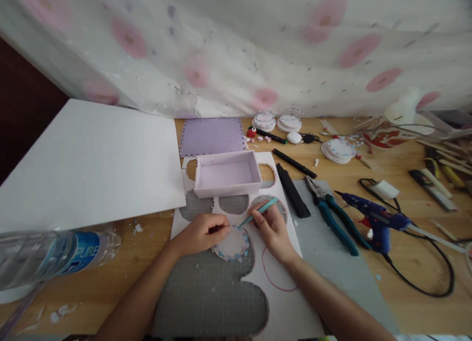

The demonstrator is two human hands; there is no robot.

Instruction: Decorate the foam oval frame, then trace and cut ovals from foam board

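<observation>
Wooden tabletop is lying under a floral sheer curtain (236, 46), scattered with paper scraps. On a white foam sheet (283, 262) with cut-out holes, showing grey gridded mat beneath, the left hand (201, 233) is curling its fingers onto the edge of a round paper disc (232, 242) with a blue-flecked rim. The right hand (273, 230) is gripping a slim teal craft knife (258, 212), its long axis slanting from upper right down-left to the disc. A shallow lilac box (226, 174) is sitting just beyond; teal-handled pliers (330, 213) and a blue glue gun (376, 220) are lying to the right.
</observation>
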